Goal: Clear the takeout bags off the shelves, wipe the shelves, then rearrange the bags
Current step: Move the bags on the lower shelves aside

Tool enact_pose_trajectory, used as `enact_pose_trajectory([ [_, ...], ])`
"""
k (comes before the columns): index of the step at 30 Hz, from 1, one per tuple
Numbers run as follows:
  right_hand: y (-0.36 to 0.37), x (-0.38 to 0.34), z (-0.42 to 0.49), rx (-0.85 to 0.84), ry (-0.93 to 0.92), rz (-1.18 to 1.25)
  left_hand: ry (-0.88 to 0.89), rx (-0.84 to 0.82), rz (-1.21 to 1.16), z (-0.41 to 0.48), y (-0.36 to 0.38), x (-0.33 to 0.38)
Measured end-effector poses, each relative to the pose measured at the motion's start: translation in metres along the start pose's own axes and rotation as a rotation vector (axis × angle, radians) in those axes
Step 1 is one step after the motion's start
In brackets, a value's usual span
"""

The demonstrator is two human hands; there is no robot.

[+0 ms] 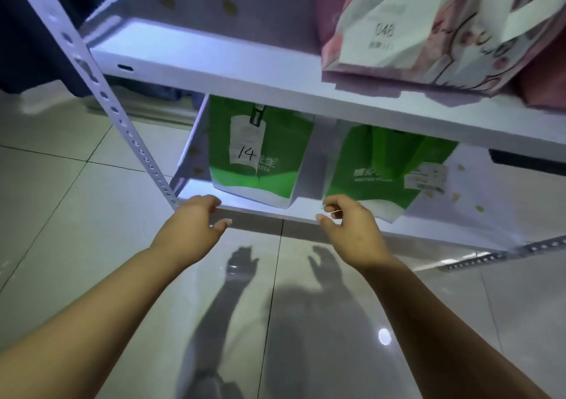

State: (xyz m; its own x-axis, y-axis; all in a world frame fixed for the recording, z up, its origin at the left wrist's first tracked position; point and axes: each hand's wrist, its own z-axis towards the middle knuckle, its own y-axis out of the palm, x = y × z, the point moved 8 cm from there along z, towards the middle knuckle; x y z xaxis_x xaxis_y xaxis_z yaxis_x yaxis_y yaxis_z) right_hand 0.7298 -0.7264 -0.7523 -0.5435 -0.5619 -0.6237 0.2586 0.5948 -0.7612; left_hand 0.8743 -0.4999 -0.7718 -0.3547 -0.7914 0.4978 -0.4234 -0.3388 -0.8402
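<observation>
Two green takeout bags stand on the lower shelf (263, 210). The left green bag (260, 159) carries a receipt marked "14". The right green bag (386, 169) leans, with a receipt on its right side. A pink and white bag (428, 31) with a slip reading "048" sits on the upper shelf (214, 71). My left hand (196, 221) hovers at the lower shelf's front edge, below the left bag, fingers loosely curled and holding nothing. My right hand (349, 227) hovers just in front of the right bag's bottom corner, fingers loosely curled, empty.
A white perforated metal upright (101, 92) runs diagonally at the left. Glossy grey floor tiles (92, 215) lie below and to the left of the rack. A dark object (526, 161) sits at the right edge on the lower level.
</observation>
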Motion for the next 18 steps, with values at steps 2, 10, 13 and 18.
enact_pose_trajectory([
  [2, 0.017, 0.007, 0.015, 0.029, -0.033, -0.026, 0.001, 0.023, -0.025, 0.017, 0.015, -0.013],
  [10, 0.071, 0.019, 0.071, 0.148, -0.102, -0.08, 0.042, 0.219, -0.09, 0.08, 0.037, -0.04],
  [13, 0.08, 0.018, 0.087, 0.191, -0.076, -0.073, -0.016, 0.312, -0.086, 0.097, 0.032, -0.048],
  [18, 0.093, 0.013, 0.099, 0.179, -0.028, -0.104, -0.064, 0.243, -0.045, 0.119, 0.032, -0.048],
])
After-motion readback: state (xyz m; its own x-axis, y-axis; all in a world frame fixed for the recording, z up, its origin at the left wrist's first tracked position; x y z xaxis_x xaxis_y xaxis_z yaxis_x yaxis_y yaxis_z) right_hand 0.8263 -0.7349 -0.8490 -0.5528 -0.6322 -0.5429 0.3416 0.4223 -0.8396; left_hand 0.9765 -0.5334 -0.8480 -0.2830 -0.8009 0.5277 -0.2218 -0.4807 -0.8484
